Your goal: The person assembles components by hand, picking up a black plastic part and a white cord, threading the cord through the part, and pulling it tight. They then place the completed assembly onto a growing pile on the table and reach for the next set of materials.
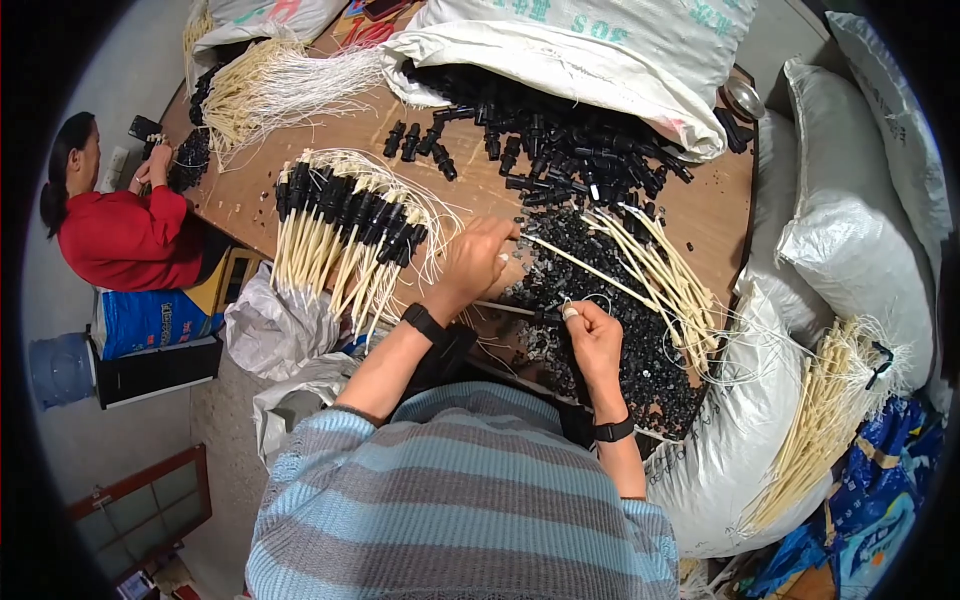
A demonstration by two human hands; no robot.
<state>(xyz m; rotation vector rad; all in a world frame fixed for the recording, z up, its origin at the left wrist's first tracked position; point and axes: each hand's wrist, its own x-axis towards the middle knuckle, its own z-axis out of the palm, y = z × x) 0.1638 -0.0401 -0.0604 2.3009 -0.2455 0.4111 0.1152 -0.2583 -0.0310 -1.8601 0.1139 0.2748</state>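
Observation:
My left hand [474, 264] is over the near middle of the table, its fingertips at the pale end of a long cream tube [590, 268]. This tube slants right toward a loose bundle of cream tubes [680, 275]. My right hand [598, 340] is closed in a pinch above small black pieces [565, 265], with a thin white wire [603, 298] looping from its fingertips. Between the hands, another cream tube [507, 309] runs toward a dark part beside my right fingers; its join is unclear. Left of my left hand lie several tubes with black connectors [345, 205].
A white sack [560, 50] spills black connectors [540, 140] across the far table. Full sacks [850, 190] crowd the right side, one bearing a tied tube bundle [815, 420]. A person in red [135, 235] works at the far left. Crumpled bags [280, 325] sit by the table's left edge.

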